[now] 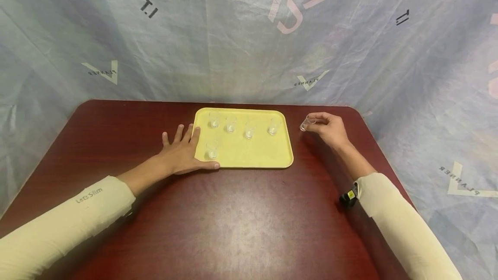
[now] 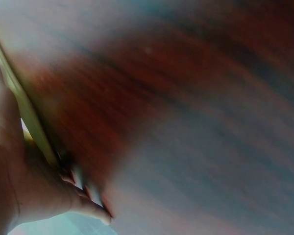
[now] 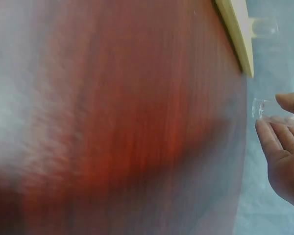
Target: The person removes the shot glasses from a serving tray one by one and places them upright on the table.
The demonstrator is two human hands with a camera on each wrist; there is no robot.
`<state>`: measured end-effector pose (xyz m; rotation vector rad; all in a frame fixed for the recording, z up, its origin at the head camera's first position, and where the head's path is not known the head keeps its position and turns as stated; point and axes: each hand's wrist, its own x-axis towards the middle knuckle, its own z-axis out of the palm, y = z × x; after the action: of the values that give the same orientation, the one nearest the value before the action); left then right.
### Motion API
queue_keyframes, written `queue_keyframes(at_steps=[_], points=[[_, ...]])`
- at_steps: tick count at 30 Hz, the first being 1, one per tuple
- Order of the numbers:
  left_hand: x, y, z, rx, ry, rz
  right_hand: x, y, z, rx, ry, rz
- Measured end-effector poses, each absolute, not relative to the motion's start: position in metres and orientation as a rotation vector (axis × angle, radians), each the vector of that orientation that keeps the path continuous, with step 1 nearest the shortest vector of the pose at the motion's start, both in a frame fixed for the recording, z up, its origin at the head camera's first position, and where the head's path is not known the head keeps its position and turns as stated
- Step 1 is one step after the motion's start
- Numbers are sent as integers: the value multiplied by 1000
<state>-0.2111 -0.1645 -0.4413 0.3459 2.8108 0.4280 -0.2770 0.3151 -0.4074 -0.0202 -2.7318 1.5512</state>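
One clear glass (image 1: 307,123) tilts, pinched in the right hand (image 1: 330,129) above the bench (image 1: 249,219), just right of the yellow tray (image 1: 249,159); next, likely setting it beside five glasses there. Left hand (image 1: 182,152) lies flat, steadying the tray's edge.

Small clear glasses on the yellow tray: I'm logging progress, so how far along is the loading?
Five small clear glasses already stand on the yellow plastic tray, four in a back row and one in front. In hand: the right hand pinches a sixth clear glass, tilted, beside the tray; the left hand rests flat at its left edge. No other loose glasses show.
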Motion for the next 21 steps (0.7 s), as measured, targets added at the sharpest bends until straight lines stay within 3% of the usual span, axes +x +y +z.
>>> queue_keyframes(at_steps=[21], points=[[-212,-166,-443,352,2806,451,-321,337,-414,-275,-2595,1601]])
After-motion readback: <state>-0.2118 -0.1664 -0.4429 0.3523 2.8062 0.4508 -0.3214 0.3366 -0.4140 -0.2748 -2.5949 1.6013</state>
